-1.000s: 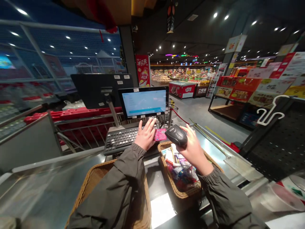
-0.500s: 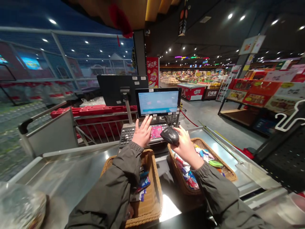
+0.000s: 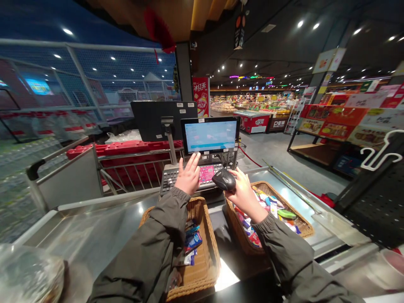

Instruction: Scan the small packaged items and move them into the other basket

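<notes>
My left hand point(image 3: 188, 176) is spread flat over the black keyboard point(image 3: 172, 175), fingers reaching toward the lit touchscreen point(image 3: 210, 134). A pink pad point(image 3: 206, 173) lies on the keyboard just right of that hand. My right hand point(image 3: 243, 191) is wrapped round a black barcode scanner point(image 3: 224, 179), held above the right wicker basket point(image 3: 302, 226) filled with small packaged goods. A left wicker basket point(image 3: 202, 261) with a few packets sits under my left forearm.
Both baskets stand on a steel checkout counter point(image 3: 94, 227). A second black monitor point(image 3: 158, 120) faces away behind the screen. Metal railing and red crates point(image 3: 126, 148) stand at the left, and a clear plastic bag point(image 3: 28, 273) at bottom left. Shop shelves point(image 3: 347, 122) line the right.
The view has swung and pulled back, bringing the left basket's contents and the plastic bag into sight. My left hand stays on the keyboard; my right hand keeps the scanner, slightly lower.
</notes>
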### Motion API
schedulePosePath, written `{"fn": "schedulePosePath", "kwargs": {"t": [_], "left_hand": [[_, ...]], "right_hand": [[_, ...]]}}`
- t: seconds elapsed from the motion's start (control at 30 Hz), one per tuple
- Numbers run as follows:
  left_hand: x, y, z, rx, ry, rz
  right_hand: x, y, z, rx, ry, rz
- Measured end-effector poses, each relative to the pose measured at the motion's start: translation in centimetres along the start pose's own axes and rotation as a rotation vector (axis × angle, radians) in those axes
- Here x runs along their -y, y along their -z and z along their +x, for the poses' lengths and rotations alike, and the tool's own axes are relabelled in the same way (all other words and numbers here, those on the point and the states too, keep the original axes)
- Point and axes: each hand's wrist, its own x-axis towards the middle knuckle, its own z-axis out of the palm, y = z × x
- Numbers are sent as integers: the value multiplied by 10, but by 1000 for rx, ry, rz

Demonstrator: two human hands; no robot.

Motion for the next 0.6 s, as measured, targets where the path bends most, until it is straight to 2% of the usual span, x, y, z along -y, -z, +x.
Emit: {"fn": "schedulePosePath", "kwargs": {"t": [0.43, 0.6], "left_hand": [[1, 0, 0, 4, 4, -30], [2, 1, -4, 43, 16, -31]], "right_hand": [[4, 2, -1, 20, -16, 28], [4, 2, -2, 32, -12, 18]]}}
